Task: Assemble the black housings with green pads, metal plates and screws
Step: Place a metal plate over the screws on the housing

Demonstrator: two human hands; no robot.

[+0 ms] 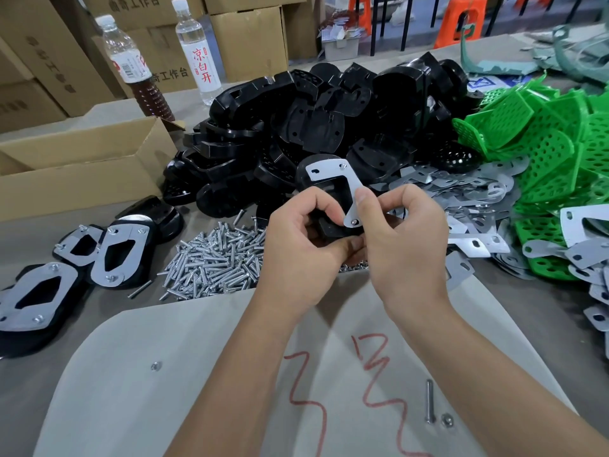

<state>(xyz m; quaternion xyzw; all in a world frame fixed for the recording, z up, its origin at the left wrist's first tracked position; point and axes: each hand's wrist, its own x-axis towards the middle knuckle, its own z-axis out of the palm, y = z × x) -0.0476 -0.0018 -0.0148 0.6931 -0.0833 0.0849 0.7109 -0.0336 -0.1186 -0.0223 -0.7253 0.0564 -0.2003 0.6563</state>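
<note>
**Inspector:** While the bench is read from its left edge, what stands finished?

**Assistant:** Several finished assemblies (pixel 113 255) lie at the left, each a black housing with a plate screwed on top. An open cardboard box (pixel 82 163) sits behind them. Just right of them lies the loose screw pile (pixel 217 258).

**Inspector:** And the hands?

**Assistant:** At centre, the left hand (pixel 296 245) grasps the black housing (pixel 329 189) from below and the side, fingers curled round it. A metal plate (pixel 342 183) lies on the housing, with a screw head at its upper corner and another at its lower tip. The right hand (pixel 405 232) pinches that lower end of the plate, thumb on top.

**Inspector:** Step in hand?

**Assistant:** Judged as seating this plate and its screws. Whether a green pad is already fitted beneath cannot be told.

**Inspector:** Further right?

**Assistant:** Stock housings (pixel 329 120) are heaped behind, spare plates (pixel 461 192) are scattered beside them, and green pads (pixel 543 150) are piled at the far right.

**Inspector:** Next requirement?

**Assistant:** Likely holding the plate's holes aligned while the remaining corner slot receives a screw.
</note>
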